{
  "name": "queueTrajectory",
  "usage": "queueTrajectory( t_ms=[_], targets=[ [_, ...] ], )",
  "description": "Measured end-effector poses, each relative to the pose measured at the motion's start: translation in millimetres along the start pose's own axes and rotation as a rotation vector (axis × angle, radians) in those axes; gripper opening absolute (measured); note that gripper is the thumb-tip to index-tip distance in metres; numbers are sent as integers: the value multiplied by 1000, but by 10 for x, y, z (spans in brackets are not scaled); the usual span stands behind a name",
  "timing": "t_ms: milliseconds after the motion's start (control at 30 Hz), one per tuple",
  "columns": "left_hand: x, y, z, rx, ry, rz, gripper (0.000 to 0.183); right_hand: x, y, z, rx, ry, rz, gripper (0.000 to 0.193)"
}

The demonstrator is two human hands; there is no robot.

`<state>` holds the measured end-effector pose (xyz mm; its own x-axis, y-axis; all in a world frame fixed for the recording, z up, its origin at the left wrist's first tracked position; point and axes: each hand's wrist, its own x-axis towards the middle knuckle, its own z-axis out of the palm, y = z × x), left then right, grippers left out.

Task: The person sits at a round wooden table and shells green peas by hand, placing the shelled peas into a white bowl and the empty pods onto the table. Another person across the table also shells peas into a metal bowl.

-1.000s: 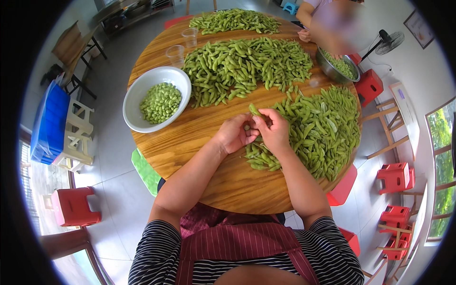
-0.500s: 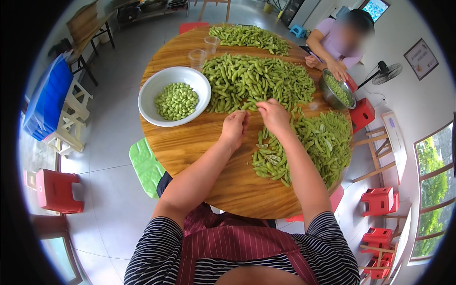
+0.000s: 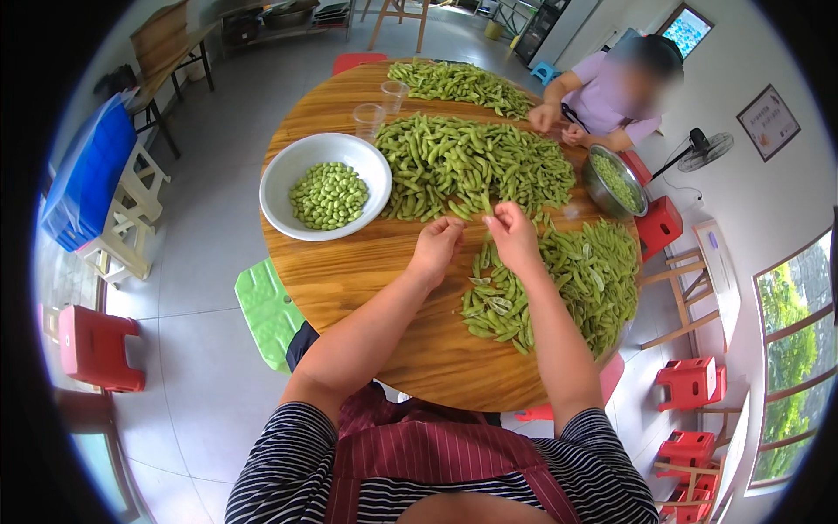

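Note:
My right hand [image 3: 515, 239] pinches a green bean pod [image 3: 486, 204], which points up from the thumb and fingers. Just left of it, my left hand [image 3: 438, 248] is closed, its fingertips curled together; whatever lies inside is hidden. Both hands are over the wooden table [image 3: 384, 288], at the near edge of a large heap of bean pods [image 3: 476, 157]. Beneath and beside my right forearm spreads another heap, of opened pods [image 3: 589, 284]. To the left stands a white bowl [image 3: 272, 188] with shelled green beans [image 3: 329, 196] in it.
Two clear plastic cups [image 3: 368, 119] stand behind the white bowl. A third pod heap [image 3: 458, 85] lies at the far side. At far right a person [image 3: 602, 96] sits by a metal bowl [image 3: 595, 188] of beans. A green stool [image 3: 264, 314] is at the table's left.
A pod now shows upright in my right hand. My left hand stays closed close by. The other person's hand has left the metal bowl and is over the table. My view has shifted slightly.

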<state>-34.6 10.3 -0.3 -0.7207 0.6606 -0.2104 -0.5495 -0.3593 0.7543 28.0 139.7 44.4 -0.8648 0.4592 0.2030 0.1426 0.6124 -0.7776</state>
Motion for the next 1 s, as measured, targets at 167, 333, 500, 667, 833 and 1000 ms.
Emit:
queueTrajectory(
  t_ms=[167,333,500,667,833,1000],
  targets=[
    [-68,-67,55,161,-283,-24,11,-442,139,-56,243,1,61,13],
    [-109,-53,72,191,-250,-64,10,-588,201,10,528,13,131,19],
    [-95,-54,83,195,-195,-81,8,-574,305,61,525,4,97,19],
    [-65,-107,56,192,-208,-67,9,-580,309,35,515,60,94,16],
    [-93,-69,84,196,-155,-93,10,-587,244,28,540,80,109,13],
    [-83,-91,53,231,-192,-89,9,-599,275,76,453,135,38,12]
  ],
)
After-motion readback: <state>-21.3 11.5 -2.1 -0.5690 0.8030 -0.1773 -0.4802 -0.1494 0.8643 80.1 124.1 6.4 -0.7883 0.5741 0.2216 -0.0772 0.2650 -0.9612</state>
